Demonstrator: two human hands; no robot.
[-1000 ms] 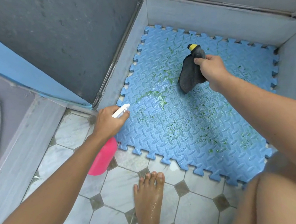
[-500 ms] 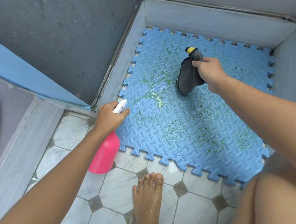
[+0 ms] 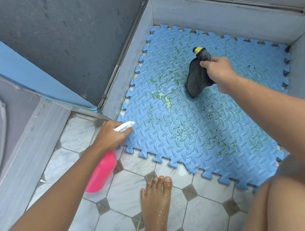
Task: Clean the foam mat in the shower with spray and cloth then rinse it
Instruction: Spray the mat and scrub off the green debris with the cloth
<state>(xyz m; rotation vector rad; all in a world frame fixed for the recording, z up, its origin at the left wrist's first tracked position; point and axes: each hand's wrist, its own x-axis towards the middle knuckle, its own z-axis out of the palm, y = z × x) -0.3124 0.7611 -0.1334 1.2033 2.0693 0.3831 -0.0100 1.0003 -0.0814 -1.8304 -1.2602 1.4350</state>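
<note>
A blue foam mat (image 3: 196, 133) with interlocking edges lies on the shower floor, flecked with green grime and wet patches. My left hand (image 3: 110, 134) grips the white trigger head of a pink spray bottle (image 3: 101, 173) at the mat's near-left corner, nozzle pointing over the mat. My right hand (image 3: 216, 70) holds a dark grey cloth (image 3: 196, 77) with a yellow tip, hanging just above the mat's far middle.
Low grey curbs (image 3: 132, 69) wall the mat on the left, far and right sides. White marble tiles with grey diamond insets (image 3: 119, 202) cover the near floor. My bare foot (image 3: 156, 204) stands on the tiles by the mat's front edge; my knee (image 3: 290, 200) is at lower right.
My left hand with the bottle has dropped slightly toward the mat's corner. My right hand and the cloth have stayed over the same far part of the mat.
</note>
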